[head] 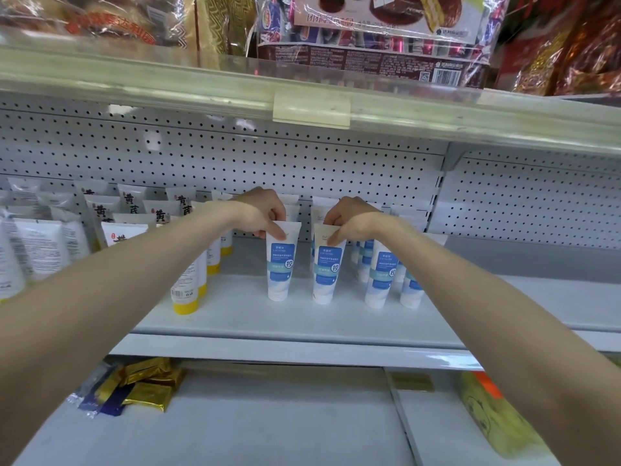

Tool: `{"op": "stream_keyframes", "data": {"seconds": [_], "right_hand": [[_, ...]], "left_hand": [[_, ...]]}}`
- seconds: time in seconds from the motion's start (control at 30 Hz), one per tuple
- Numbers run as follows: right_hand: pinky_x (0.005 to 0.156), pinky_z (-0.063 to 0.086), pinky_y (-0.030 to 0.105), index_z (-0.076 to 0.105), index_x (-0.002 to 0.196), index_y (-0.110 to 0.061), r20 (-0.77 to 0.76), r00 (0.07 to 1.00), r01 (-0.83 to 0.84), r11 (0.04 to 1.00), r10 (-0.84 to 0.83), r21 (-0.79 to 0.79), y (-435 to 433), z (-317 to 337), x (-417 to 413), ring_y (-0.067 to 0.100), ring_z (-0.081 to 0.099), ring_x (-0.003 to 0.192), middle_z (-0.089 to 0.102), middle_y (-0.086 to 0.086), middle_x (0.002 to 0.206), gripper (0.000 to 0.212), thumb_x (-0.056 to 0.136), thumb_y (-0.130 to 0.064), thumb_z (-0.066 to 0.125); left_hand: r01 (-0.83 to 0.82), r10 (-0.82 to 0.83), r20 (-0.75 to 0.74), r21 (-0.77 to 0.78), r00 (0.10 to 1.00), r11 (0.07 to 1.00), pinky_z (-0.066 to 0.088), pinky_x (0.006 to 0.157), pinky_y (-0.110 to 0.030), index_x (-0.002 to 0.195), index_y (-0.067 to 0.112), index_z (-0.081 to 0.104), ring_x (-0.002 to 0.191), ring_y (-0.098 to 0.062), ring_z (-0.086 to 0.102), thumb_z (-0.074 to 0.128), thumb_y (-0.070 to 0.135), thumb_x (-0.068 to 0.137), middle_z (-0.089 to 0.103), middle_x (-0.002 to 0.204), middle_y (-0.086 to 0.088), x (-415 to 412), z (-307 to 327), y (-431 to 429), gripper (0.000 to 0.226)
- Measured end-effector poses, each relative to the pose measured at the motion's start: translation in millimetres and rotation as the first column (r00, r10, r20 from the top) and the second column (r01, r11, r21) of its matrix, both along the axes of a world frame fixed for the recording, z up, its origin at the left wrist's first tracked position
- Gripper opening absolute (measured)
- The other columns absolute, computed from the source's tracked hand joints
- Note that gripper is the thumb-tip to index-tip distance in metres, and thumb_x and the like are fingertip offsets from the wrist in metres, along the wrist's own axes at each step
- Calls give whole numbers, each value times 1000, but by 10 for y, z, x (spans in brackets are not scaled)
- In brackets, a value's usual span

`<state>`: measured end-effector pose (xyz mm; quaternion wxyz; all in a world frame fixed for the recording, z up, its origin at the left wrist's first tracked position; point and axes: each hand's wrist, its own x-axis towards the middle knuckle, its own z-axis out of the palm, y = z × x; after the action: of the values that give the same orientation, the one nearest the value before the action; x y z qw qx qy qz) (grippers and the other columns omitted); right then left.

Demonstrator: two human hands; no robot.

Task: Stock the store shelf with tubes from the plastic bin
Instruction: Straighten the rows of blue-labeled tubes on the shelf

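Two white tubes with blue labels stand cap-down on the grey shelf (302, 317). My left hand (262, 213) pinches the flat top of the left tube (281, 264). My right hand (349, 218) pinches the top of the right tube (327, 267). Both tubes stand upright with their caps on the shelf. More tubes of the same kind (381, 274) stand in rows just to the right, and others are partly hidden behind my hands. The plastic bin is not in view.
Yellow-capped tubes (188, 287) and white tubes (37, 243) crowd the shelf's left side. A pegboard back wall (235, 156) rises behind. The upper shelf edge (309, 109) overhangs, carrying snack packs. Gold-wrapped packets (148, 385) and a yellow bag (494, 418) lie on the lower shelf.
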<state>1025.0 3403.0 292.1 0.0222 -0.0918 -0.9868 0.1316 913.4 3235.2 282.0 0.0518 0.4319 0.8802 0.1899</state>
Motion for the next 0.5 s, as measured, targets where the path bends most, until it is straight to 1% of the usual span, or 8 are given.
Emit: {"op": "stream_keyframes", "data": {"seconds": [0.07,0.1,0.2,0.27,0.4,0.5], "right_hand": [[73,45,24,64,113,-12,1,1000,-2,1000,2,-2,-2,0,-1,19,59,99,65,6,114,36,78,-15,73],[71,45,24,65,113,-12,2,1000,-3,1000,3,-5,-2,0,-2,19,59,96,66,6,114,36,78,-15,73],[57,43,19,65,111,-12,3,1000,-6,1000,6,-9,-4,7,-4,16,56,89,66,6,112,35,78,-14,73],[53,41,15,65,111,-12,6,1000,-5,1000,5,-12,-3,15,-4,16,56,88,66,5,112,34,78,-14,73],[51,39,15,65,112,-11,17,1000,-11,1000,11,-12,-6,22,-1,16,56,89,66,6,113,34,79,-14,72],[58,44,18,64,114,-11,18,1000,-12,1000,12,-8,-5,23,-2,18,59,94,65,6,114,36,79,-14,72]], "left_hand": [[1,-1,0,-8,1000,1000,50,58,-22,79,11,66,63,-16,60,73,18,78,62,68,5,-12,7,3,10],[1,-1,3,-10,1000,1000,50,58,-22,81,10,67,63,-17,61,73,17,78,63,69,4,-22,12,5,10],[-1,2,9,-16,1000,1000,53,63,-26,85,6,69,66,-19,62,73,17,78,66,75,-2,-54,19,3,13],[-4,5,12,-17,1000,1000,54,65,-28,86,6,69,66,-19,62,73,17,78,66,76,-4,-71,15,5,15],[-2,2,14,-21,1000,1000,51,62,-25,84,9,69,65,-18,61,73,17,78,66,75,-2,-90,9,10,11],[5,-4,10,-24,1000,1000,51,61,-24,84,11,68,66,-18,61,73,18,79,64,74,0,-90,16,18,10]]}}
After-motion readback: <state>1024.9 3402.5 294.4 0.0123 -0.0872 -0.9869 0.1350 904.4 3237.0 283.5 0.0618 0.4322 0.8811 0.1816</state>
